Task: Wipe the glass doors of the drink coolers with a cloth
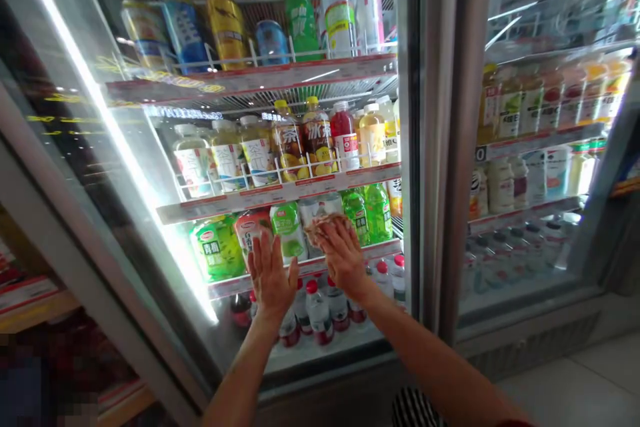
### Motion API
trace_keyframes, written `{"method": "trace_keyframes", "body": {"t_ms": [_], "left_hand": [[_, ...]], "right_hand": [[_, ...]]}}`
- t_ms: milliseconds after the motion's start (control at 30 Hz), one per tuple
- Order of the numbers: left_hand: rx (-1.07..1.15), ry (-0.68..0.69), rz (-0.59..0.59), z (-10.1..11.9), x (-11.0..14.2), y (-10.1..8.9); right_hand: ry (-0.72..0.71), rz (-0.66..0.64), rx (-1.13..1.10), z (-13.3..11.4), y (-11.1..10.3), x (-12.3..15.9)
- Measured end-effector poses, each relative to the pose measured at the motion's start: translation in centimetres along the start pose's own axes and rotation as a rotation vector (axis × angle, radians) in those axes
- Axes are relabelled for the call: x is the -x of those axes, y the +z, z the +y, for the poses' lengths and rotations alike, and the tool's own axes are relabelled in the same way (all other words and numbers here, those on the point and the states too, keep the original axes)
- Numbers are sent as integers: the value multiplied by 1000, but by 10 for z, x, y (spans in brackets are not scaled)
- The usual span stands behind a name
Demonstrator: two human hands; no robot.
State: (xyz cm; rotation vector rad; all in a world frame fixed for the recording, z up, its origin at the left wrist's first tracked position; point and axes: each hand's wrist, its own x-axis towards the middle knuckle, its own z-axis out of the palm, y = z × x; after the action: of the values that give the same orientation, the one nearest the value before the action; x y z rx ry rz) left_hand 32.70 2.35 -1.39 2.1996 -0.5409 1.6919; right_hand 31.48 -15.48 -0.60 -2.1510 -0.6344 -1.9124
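Observation:
My right hand (343,257) presses a crumpled, brownish-pink cloth (325,225) against the glass door of a lit drinks fridge. To its left my left hand (273,273) lies against the same glass, its fingers stretched out and nothing in it. Behind the glass, near my hands, stand a green bottle (289,230), a red-labelled bottle (253,227) and green bottles (377,212). My right hand and the cloth partly cover the containers behind them. Below my hands are several clear bottles with red caps (319,310).
Upper shelves hold cans (226,30) and tea bottles (317,137). A metal door frame (447,147) rises on the right, beside a second fridge section with bottles (533,103). At left runs a bright light strip (95,90); a wooden shelf edge (43,312) stands farther left. Pale floor tiles (590,373) show at lower right.

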Motion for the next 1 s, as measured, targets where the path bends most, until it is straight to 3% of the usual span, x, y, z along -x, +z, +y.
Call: {"method": "trace_keyframes", "body": {"t_ms": [67, 133, 233, 300, 400, 467, 533, 633, 700, 833, 900, 1000], "left_hand": [[19, 82, -2, -8, -1, -6], [75, 98, 1, -14, -2, -17], [143, -95, 86, -12, 3, -33], [125, -207, 86, -7, 10, -37], [44, -211, -68, -1, 23, -32], [8, -205, -129, 1, 29, -26], [1, -207, -133, 0, 31, -23], [3, -194, -119, -4, 32, -22], [-3, -185, -112, -5, 32, -22], [-27, -191, -115, -4, 32, -22], [-28, -187, -119, -5, 32, -23], [-21, -165, -122, -6, 33, -24]], "right_hand": [[-11, -1, 15, 10, -6, 5], [86, 102, 69, 37, -18, 8], [255, 285, 144, 64, -27, 9], [260, 286, 127, 53, -21, 10], [107, 99, 30, 18, -7, 17], [18, -7, -9, 10, -6, 22], [24, 20, 10, 24, -15, 26], [167, 214, 95, 58, -28, 25], [221, 280, 115, 62, -29, 25], [80, 88, 45, 29, -15, 33], [13, 17, 32, 24, -14, 32], [87, 158, 75, 46, -22, 20]]}}
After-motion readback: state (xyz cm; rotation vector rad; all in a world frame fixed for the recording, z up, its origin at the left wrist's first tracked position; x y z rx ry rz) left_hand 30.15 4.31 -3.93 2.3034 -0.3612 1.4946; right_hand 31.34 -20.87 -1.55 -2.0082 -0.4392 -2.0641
